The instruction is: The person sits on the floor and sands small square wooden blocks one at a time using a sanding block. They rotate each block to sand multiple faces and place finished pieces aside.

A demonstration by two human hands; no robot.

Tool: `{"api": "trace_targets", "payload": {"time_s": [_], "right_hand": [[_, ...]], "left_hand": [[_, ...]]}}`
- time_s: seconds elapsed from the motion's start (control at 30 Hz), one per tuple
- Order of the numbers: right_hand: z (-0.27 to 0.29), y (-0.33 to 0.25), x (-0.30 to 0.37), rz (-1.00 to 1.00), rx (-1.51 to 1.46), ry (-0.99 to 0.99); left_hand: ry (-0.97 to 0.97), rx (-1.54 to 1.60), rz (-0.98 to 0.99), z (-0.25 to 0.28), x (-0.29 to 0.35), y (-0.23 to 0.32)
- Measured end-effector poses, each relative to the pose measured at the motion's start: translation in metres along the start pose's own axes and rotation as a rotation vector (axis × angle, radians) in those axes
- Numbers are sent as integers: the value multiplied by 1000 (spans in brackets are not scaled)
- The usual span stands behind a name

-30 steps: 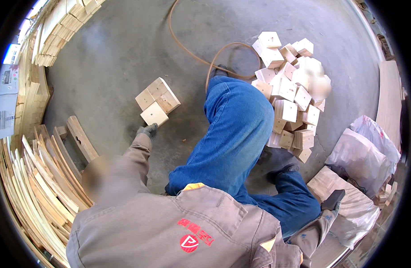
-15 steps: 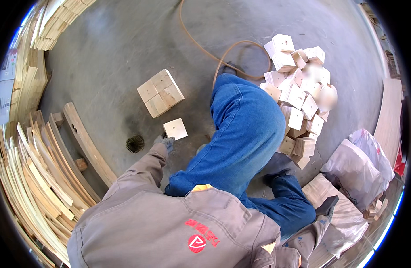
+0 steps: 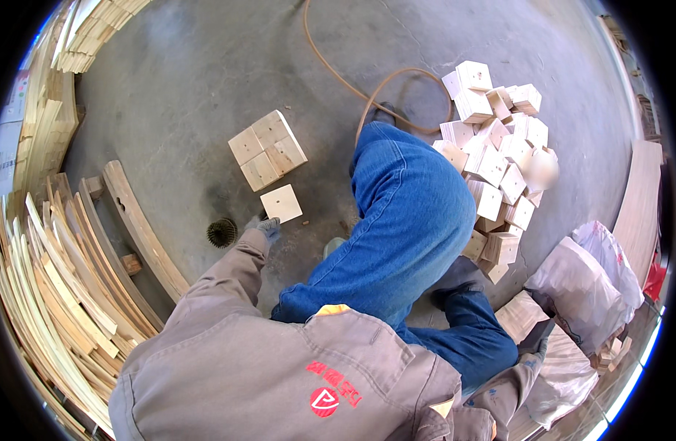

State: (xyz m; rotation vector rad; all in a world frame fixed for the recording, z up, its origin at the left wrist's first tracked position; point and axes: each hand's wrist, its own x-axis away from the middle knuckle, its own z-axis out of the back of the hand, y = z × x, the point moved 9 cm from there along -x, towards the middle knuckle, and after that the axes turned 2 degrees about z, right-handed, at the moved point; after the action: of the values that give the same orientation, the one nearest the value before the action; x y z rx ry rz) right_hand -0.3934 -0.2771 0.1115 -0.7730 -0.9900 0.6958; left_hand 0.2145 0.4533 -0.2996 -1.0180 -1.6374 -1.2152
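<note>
My left hand (image 3: 267,228), in a grey glove, grips the near-left corner of a square wooden block (image 3: 283,203) with a small dark spot on its top. The block is just above or on the concrete floor; I cannot tell which. Beyond it, several like blocks (image 3: 267,151) sit tightly together in a square. Left of my hand stands a round, spiky dark bundle (image 3: 222,233), like a coil of nails. My right hand (image 3: 540,341), in a dark glove, is low at the right beside a wrapped package (image 3: 562,375); its fingers cannot be made out.
A loose heap of wooden blocks (image 3: 492,165) lies right of my bent knee. A tan hose (image 3: 319,62) loops over the floor (image 3: 169,95) near my foot. Long wooden strips (image 3: 51,294) and a plank (image 3: 143,228) lie at the left. Plastic bags (image 3: 584,287) lie at the right.
My left hand and the block in it have moved slightly left and away from me, closer to the grouped blocks. My right hand stays low beside the package.
</note>
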Motion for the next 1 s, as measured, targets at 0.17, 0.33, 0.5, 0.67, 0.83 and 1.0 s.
{"api": "trace_targets", "payload": {"time_s": [0.17, 0.33, 0.5, 0.67, 0.83, 1.0], "right_hand": [[3, -5, -2, 7, 5, 12], [3, -3, -2, 1, 9, 0], [0, 2, -3, -9, 20, 4], [3, 0, 0, 5, 14, 14], [-4, -2, 3, 3, 25, 13], [3, 4, 3, -6, 21, 23]], "left_hand": [[-204, 211, -125, -31, 14, 57], [-113, 220, -292, -7, 1, 148], [-20, 210, -390, 18, -37, 203], [46, 245, -327, 11, -53, 207], [70, 258, -323, 26, -71, 203], [23, 213, -314, 22, -79, 207]]}}
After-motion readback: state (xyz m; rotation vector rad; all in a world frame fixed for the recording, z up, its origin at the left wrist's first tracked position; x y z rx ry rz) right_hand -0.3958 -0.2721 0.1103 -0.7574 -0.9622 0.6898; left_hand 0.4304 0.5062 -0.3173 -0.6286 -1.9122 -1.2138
